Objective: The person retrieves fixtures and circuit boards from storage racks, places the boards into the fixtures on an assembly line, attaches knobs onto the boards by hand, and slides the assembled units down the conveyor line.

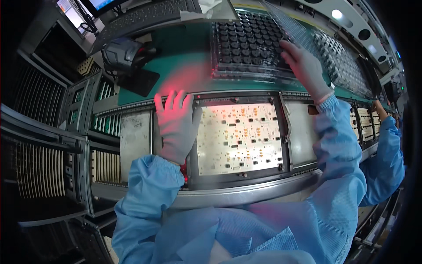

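Observation:
A pale circuit board panel [237, 145] dotted with small parts lies in a dark frame [285, 132] on the conveyor in front of me. My left hand [176, 121], in a pale glove, rests with spread fingers at the frame's left edge. Red light falls across its fingertips. Beyond the conveyor stands a clear plastic tray [246, 75] filled with round black parts [244, 44]. My right hand [305, 64], also gloved, reaches to the right side of this tray. Its thumb and forefinger are drawn together by the black parts; what lies between them is hidden.
A clear plastic sheet or lid [290, 22] slants beside the tray, near another tray of pale parts [343, 57]. A handheld scanner [123, 53] and keyboard [149, 17] stand back left. Racks of boards [39, 171] line the left. Another person's arm [387, 145] works at right.

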`<state>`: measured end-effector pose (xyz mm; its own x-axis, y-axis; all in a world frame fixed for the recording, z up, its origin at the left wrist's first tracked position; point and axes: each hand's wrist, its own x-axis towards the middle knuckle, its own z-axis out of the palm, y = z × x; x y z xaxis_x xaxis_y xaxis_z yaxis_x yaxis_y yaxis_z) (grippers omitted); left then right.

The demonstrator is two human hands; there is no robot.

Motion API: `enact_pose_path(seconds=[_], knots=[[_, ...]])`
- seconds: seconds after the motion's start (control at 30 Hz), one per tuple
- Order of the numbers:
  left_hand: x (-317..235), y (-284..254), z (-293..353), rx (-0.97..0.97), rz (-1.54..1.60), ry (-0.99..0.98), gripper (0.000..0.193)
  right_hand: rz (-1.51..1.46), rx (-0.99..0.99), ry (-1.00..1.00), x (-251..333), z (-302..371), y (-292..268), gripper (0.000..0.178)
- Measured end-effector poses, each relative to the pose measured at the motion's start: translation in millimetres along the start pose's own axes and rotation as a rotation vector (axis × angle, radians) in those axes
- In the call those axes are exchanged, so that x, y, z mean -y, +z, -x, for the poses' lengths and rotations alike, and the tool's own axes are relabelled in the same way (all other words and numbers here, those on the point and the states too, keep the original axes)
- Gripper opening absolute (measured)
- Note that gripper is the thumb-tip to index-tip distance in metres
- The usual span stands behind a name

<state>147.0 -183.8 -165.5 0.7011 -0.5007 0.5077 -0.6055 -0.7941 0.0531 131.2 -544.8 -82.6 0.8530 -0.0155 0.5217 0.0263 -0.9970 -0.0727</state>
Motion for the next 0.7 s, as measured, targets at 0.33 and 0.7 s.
enact_pose_path(seconds=[0.33, 0.7], knots=[[0.3, 11.3, -2.8, -0.057, 0.095, -0.001, 0.027, 0.267, 0.322, 0.09, 10.6, -53.5, 19.8, 0.024], [-0.3, 16.7, 4.6, -0.079, 0.209, -0.136, 0.021, 0.351, 0.303, 0.268, 30.4, -56.5, 30.0, 0.026]])
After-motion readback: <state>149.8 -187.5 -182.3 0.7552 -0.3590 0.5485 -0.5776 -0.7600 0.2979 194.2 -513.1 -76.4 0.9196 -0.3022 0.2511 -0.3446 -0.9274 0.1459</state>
